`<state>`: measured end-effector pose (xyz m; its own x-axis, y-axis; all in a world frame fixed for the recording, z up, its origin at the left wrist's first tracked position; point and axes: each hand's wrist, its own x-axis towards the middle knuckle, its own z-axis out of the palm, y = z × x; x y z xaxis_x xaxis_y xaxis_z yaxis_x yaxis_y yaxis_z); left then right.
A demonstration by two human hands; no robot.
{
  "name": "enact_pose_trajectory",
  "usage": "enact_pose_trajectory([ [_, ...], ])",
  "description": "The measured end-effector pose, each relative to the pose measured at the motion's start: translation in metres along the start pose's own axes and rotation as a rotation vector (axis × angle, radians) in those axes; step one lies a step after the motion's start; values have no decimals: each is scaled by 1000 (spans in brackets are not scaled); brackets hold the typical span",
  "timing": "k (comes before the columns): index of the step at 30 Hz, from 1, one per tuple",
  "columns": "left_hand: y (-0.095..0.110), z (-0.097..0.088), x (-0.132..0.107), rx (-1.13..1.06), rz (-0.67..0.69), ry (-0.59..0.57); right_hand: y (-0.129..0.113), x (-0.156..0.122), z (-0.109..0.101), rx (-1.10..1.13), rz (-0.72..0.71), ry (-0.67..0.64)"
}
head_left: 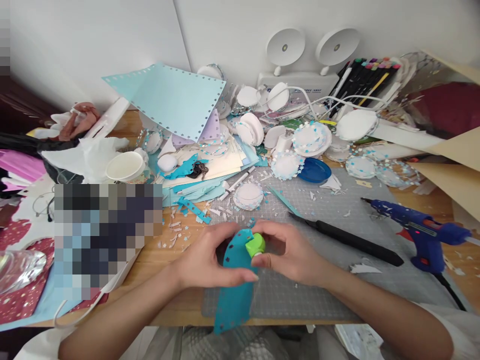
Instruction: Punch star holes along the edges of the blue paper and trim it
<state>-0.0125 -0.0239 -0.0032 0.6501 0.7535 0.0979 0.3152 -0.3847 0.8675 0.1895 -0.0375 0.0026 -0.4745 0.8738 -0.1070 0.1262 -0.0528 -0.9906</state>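
Note:
My left hand [210,260] pinches a curved strip of teal paper [234,295] with small punched holes along its edge; the strip hangs down past the desk's front edge. My right hand [290,252] grips a small lime-green hole punch [255,245] clamped on the strip's upper edge. Both hands meet above the grey cutting mat [318,295]. The fingers of both hands are curled closed.
A black craft knife [348,240] and a blue glue gun [420,227] lie on the mat to the right. Behind are paper scraps, white paper plates [311,137], a light blue punched sheet [168,97], a paper cup [125,166], markers [365,75] and a lamp base.

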Motion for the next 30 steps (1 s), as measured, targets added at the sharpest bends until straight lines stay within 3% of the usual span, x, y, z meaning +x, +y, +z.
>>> enact_pose_trajectory([
  [4,3,1,2,15,-53,-62,1,-1,4,-109,-19,7],
  [11,0,5,-1,86,23,-65,0,-1,7,-205,-34,16],
  [15,0,3,0,38,-22,-58,-1,-1,4,-146,-62,26],
  [19,0,-1,1,-6,21,-63,1,-2,1,-51,-28,20],
  [23,-1,-2,1,49,77,-5,2,-2,-2,28,21,14],
  [30,-1,-3,-1,88,72,-4,2,-1,-4,136,69,-3],
])
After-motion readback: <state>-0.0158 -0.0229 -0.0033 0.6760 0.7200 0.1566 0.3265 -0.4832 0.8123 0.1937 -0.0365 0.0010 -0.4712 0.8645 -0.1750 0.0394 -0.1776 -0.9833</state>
